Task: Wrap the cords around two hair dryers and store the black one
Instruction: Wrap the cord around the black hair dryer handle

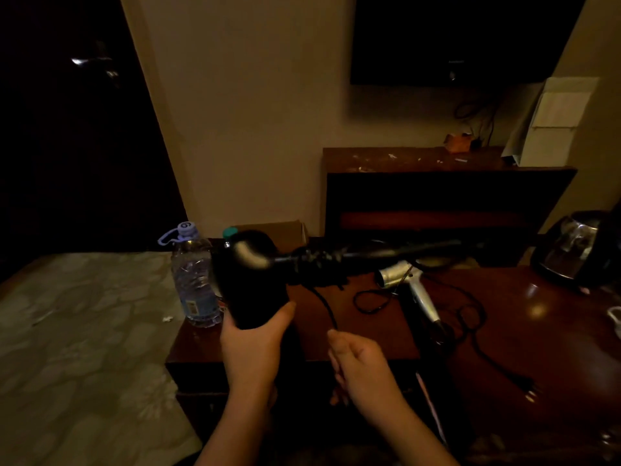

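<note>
My left hand (253, 344) grips the barrel of the black hair dryer (248, 274) and holds it above the dark wooden table (504, 331). Its handle points right, with several turns of black cord (317, 264) wound around it. The loose end of that cord (327, 309) runs down into my right hand (361, 363), which pinches it. A silver hair dryer (408, 287) lies on the table to the right, its black cord (470, 317) sprawled loose and its plug (531, 390) near the front right.
A water bottle (195, 280) stands at the table's left edge beside the black dryer. A cardboard box (279, 232) sits behind it. A kettle (574, 248) is at the right. A bed with patterned cover (84, 331) lies left. A shelf unit (447, 196) stands behind.
</note>
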The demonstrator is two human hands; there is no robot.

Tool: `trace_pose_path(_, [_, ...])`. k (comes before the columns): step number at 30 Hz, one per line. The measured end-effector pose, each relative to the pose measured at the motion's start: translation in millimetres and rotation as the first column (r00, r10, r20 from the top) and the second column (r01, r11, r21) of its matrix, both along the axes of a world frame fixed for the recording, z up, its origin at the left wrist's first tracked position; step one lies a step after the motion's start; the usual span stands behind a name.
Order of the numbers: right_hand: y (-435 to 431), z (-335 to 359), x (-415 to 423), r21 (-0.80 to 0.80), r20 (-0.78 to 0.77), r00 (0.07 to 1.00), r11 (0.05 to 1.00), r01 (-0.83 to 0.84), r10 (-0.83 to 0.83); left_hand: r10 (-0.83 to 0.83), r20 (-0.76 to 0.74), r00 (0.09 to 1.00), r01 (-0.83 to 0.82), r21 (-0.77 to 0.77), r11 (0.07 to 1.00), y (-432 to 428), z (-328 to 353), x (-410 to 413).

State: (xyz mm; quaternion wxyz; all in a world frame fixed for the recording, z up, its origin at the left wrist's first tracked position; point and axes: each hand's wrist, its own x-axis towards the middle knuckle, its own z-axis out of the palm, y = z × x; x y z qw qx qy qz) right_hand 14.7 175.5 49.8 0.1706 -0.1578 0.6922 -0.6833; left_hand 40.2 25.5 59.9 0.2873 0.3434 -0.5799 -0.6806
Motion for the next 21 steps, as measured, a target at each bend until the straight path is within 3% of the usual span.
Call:
trace_pose_path(2, [13.6,-1.9,-9.2,-0.038,0.068,0.995,0.997,-0.074,0.077,-0.038,-0.062,0.997,0.044,0.099,0.994,-10.4,-1.3,1.4])
trace_pose_path(6, [40.9,6.7,-35.5,-0.298,0.277,0.952,0.954,-0.044,0.13,-0.259,-0.064,0.964,0.257,-0.035,0.966,-30.7,3.3,10.8])
trace_pose_path(9, [57.3,13.4,-53.7,-0.421,0.42,0.861,0.902,-0.096,0.288,-0.494,0.165,0.854,0.52,-0.316,0.793,-44.9,9.3,20.3])
trace_pose_path(12, [70.7,22.3,-58.5,-0.471,0.423,0.821,0.867,-0.164,0.385,-0.414,0.48,0.774,0.627,-0.483,0.611,-40.4,10.1,27.2])
trace_pose_path(14, [78.1,32.1,-53.5,-0.419,0.412,0.844,0.894,-0.16,0.344,-0.272,0.554,0.787,0.583,-0.521,0.623,-36.0,9.7,27.6])
trace_pose_path(16, [83.9,42.1,-46.7,-0.303,0.336,0.905,0.94,-0.158,0.26,-0.184,0.534,0.825,0.496,-0.528,0.69,-34.8,9.5,26.6])
trace_pose_path(19, [78.7,54.4,-36.4,-0.022,0.09,0.988,0.992,-0.121,0.122,-0.12,0.485,0.866,0.401,-0.532,0.746,-33.3,9.7,25.8])
trace_pose_path(21, [69.7,58.1,-26.8,0.217,-0.163,0.986,0.976,-0.006,0.042,-0.081,0.48,0.874,0.364,-0.534,0.763,-28.1,9.4,26.9])
